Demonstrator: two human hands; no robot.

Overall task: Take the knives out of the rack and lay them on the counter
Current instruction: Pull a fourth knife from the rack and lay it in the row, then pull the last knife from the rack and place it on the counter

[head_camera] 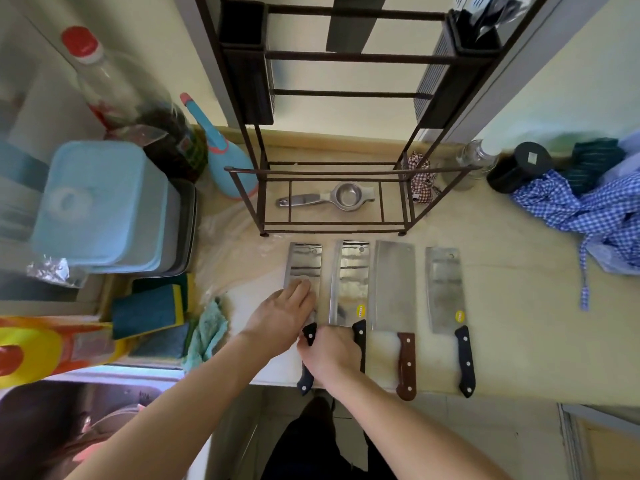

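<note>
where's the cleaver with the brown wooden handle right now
The brown-handled steel cleaver lies flat on the beige counter, third from the left in a row of four, in front of the dark metal rack.

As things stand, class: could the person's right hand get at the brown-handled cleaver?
Probably yes. The right hand rests two handles left of the brown-handled cleaver, whose handle lies uncovered at the counter edge.

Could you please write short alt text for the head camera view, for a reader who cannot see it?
Four cleavers lie side by side on a counter in front of a dark metal rack. The left hand presses flat on the leftmost cleaver while the right hand grips its handle. A metal squeezer lies inside the rack's base.
</note>
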